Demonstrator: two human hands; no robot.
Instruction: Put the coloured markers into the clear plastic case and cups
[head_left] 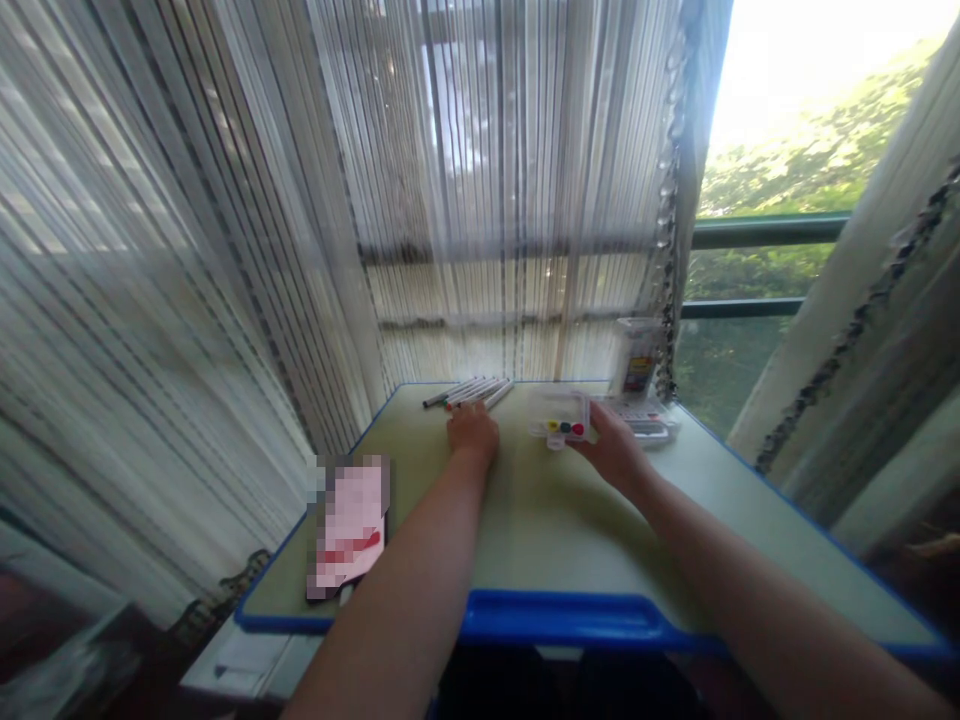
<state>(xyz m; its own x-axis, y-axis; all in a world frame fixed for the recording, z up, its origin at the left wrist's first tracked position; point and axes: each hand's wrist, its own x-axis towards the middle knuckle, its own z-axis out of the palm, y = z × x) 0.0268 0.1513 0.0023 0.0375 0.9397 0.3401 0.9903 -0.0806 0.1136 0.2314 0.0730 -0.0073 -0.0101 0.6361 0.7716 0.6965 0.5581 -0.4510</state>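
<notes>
My left hand (472, 432) rests on the pale green table (555, 520), fingers curled down just in front of a row of several grey pens (471, 392) lying at the far edge. It seems to touch the nearest pen, but the contact is blurred. My right hand (609, 440) reaches to a small clear plastic case (561, 418) with coloured dots inside, its fingers on the case's right side. Whether they grip it or only touch it is unclear.
The table has a blue rim (555, 618). A clear box with a label (637, 358) and a flat tray (646, 420) stand at the far right. A pink-and-white pixelated card (351, 525) lies at the near left. Striped curtains (225, 250) hang behind, and a window railing (765, 232) shows at right.
</notes>
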